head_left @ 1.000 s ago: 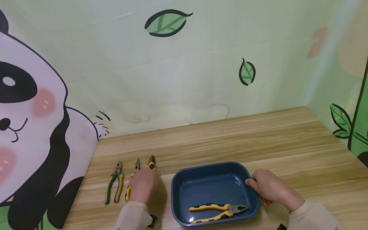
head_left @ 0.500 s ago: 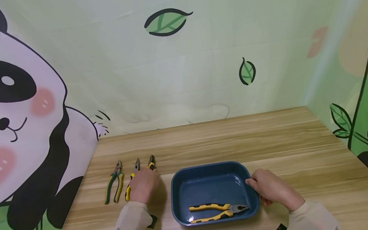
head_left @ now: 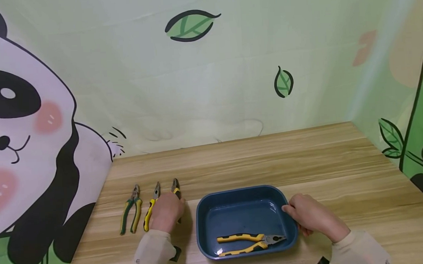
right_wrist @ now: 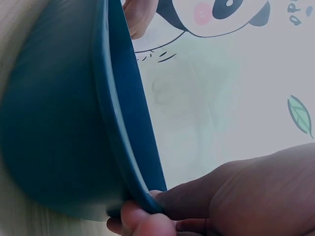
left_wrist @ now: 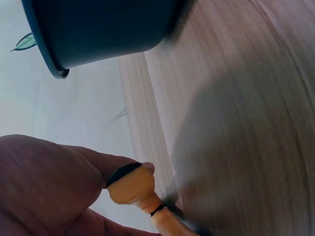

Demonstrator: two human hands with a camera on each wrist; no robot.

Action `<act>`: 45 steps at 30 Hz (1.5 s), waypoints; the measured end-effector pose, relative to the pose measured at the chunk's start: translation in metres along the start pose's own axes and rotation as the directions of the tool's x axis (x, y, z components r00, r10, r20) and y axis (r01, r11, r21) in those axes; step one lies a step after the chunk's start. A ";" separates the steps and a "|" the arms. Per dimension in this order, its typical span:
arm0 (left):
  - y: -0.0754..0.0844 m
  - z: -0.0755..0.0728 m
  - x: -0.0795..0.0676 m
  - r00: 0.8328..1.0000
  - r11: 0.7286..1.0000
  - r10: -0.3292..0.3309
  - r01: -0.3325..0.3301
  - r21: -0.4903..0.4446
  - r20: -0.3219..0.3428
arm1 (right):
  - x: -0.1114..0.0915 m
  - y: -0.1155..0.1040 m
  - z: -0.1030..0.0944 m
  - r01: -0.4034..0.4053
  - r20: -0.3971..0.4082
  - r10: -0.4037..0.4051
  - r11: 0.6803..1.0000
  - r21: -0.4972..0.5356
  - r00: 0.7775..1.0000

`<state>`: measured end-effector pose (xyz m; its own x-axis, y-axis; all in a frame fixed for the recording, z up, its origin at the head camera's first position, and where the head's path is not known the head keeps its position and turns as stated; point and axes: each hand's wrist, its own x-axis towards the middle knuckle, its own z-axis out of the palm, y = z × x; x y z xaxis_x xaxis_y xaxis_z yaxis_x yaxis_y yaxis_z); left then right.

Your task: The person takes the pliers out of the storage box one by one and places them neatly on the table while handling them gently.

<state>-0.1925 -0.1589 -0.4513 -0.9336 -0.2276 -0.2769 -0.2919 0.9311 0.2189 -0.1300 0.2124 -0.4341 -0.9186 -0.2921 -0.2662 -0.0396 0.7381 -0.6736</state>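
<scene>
In the head view my left hand [head_left: 167,210] is over the rightmost of three pliers on the table, hiding much of its handles. Its metal head [head_left: 175,184] points away from me. The left wrist view shows the yellow-and-black handle [left_wrist: 132,184] held between thumb and fingers. My right hand [head_left: 312,215] pinches the right rim of a dark blue rectangular tray [head_left: 235,191]; the right wrist view has thumb and fingers on either side of that rim [right_wrist: 118,118]. Inside the tray lies a yellow-and-black pair of combination pliers [head_left: 242,237], its head to the right.
Left of my left hand lie long-nose pliers [head_left: 149,215] with yellow-and-black handles. Farther left are pliers with green-and-yellow handles [head_left: 138,214]. All rest on a wooden table [head_left: 255,157], backed by a printed wall cloth [head_left: 230,68] with a panda.
My left hand has shifted slightly right, and the pliers under it have moved a little with it. My right hand and the tray stay in place.
</scene>
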 end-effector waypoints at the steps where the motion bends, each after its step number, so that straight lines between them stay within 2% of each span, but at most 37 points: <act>1: 0.000 0.000 0.000 1.000 1.000 -0.002 0.002 -0.001 0.001 | 0.000 0.000 0.000 0.000 0.000 0.000 1.000 0.001 1.000; 11: 0.000 0.000 -0.002 0.999 0.999 0.041 -0.041 0.016 -0.025 | 0.000 0.000 0.000 -0.010 0.004 0.010 1.000 -0.004 1.000; 22: -0.003 -0.001 -0.001 0.998 0.998 0.051 -0.050 0.036 -0.029 | 0.000 -0.001 0.000 -0.025 0.003 0.025 1.000 -0.009 1.000; 31: -0.002 -0.002 -0.002 0.998 0.999 0.047 -0.047 0.010 -0.040 | 0.000 -0.002 -0.001 -0.003 0.001 0.003 1.000 0.001 1.000; 45: -0.007 0.003 0.000 0.992 0.994 0.107 -0.107 0.006 -0.073 | -0.001 -0.001 -0.001 -0.011 0.007 0.011 1.000 0.011 1.000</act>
<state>-0.1896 -0.1644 -0.4558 -0.9722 -0.1469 -0.1824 -0.1891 0.9518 0.2414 -0.1296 0.2124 -0.4323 -0.9163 -0.2881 -0.2781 -0.0253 0.7347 -0.6779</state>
